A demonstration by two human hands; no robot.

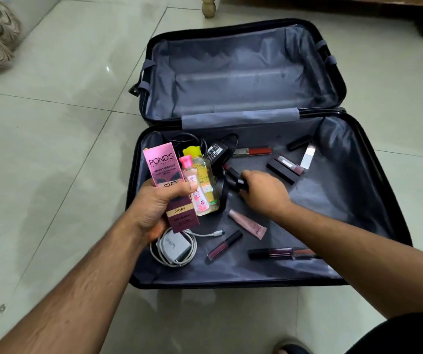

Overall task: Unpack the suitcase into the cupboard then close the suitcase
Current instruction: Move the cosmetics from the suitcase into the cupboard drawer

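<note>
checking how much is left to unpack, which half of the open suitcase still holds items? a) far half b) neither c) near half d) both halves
c, the far half shows only bare grey lining, while the lip glosses, white charger and other cosmetics all lie in the near half.

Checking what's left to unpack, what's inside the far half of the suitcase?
The far half shows only grey lining and loose straps. The leftover cosmetics and chargers lie in the near half. Under the lining is hidden.
</note>
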